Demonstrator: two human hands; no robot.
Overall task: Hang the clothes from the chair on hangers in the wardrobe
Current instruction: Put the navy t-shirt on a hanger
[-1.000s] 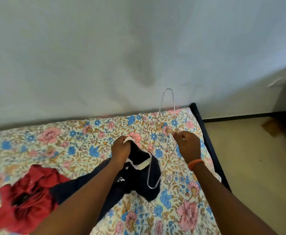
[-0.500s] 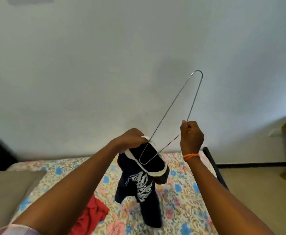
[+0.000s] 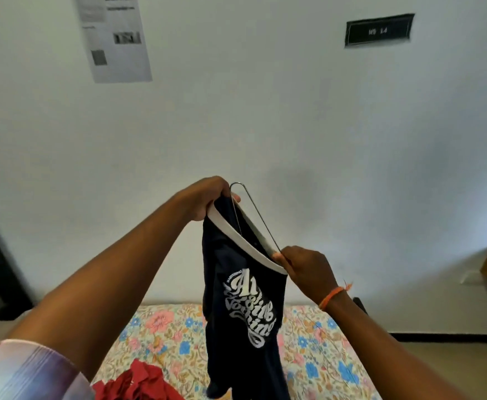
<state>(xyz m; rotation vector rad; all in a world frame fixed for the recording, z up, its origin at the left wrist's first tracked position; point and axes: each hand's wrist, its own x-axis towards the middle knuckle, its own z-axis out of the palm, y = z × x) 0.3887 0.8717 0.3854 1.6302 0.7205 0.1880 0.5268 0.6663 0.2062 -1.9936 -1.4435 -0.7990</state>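
- Both hands work at the neck of the shirt: my left hand [image 3: 207, 199] grips the white collar [image 3: 238, 241] at its high end, fingers curled round the cloth, so the neck opening stays stretched and open.
- Lower and to the right, my right hand [image 3: 304, 265] pinches the wire hanger [image 3: 261, 223] at the other end of the collar, steering the wire into the opening.
- One looped end of the hanger pokes up beside my left fingers, while the rest runs slantwise down through the neck; I judge I am threading it into the shoulders.
- Below the collar the dark shirt [image 3: 242, 298] hangs free in the air, printed side toward me, so its weight pulls the cloth straight.
- Under it lies the flowered bed [image 3: 164, 327], with a red garment [image 3: 138, 383] bunched on it near my left sleeve, probably waiting its turn.
- Neither wardrobe nor chair is in view; a paper sheet [image 3: 115, 39] and a dark plate [image 3: 379, 30] are fixed to the wall.
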